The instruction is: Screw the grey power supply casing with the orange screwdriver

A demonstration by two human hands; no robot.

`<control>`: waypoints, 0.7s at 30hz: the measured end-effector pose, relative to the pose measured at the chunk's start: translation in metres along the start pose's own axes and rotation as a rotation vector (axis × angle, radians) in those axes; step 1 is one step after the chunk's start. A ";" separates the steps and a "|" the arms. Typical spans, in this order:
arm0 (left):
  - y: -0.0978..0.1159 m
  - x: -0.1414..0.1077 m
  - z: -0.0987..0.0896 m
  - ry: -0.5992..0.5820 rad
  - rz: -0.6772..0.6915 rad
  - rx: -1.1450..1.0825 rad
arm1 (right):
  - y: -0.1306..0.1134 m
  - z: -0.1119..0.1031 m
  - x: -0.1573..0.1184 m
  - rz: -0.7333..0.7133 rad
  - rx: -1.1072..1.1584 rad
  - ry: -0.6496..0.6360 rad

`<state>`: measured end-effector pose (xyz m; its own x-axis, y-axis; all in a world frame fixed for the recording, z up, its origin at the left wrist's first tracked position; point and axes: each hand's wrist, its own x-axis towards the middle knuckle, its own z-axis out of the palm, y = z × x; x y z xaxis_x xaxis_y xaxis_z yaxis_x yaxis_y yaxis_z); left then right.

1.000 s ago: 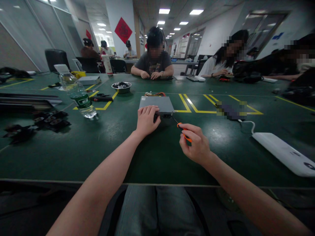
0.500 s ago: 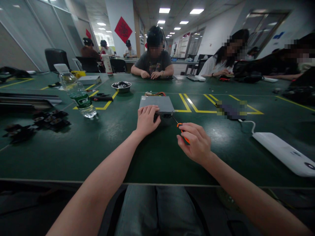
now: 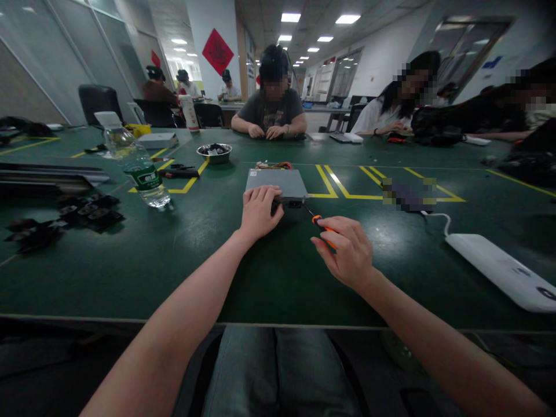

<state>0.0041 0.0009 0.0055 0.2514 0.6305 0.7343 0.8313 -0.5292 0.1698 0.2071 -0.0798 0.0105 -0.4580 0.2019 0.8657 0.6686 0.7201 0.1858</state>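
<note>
Grey metal box (image 3: 284, 180) held down, orange screwdriver (image 3: 317, 220) at its near right corner!
The box lies on the green table (image 3: 273, 284), left hand (image 3: 260, 213) clamped over its near edge, likely for steadiness; the right hand (image 3: 350, 249) has fingers curled on the screwdriver, thumb apart, perhaps for easy twisting; beyond, a steel bowl (image 3: 215, 158) stands well clear.

Dressed over both thighs in muted blue-grey denim jeans (image 3: 247, 370), paler along the upper faces and darkening toward the inner legs. Bare along the left forearm (image 3: 189, 301) and the right forearm (image 3: 434, 339), tapering to slim wrists (image 3: 247, 236).
</note>
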 end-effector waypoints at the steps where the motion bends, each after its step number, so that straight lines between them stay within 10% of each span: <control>1: 0.000 0.000 0.000 -0.001 -0.001 0.001 | 0.000 0.000 0.000 -0.015 -0.020 -0.001; 21: -0.001 0.000 0.001 0.008 0.004 -0.009 | -0.001 0.002 -0.003 -0.004 0.046 -0.009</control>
<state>0.0041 0.0017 0.0049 0.2509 0.6236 0.7404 0.8260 -0.5368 0.1722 0.2067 -0.0801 0.0073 -0.4656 0.2047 0.8610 0.6396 0.7503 0.1675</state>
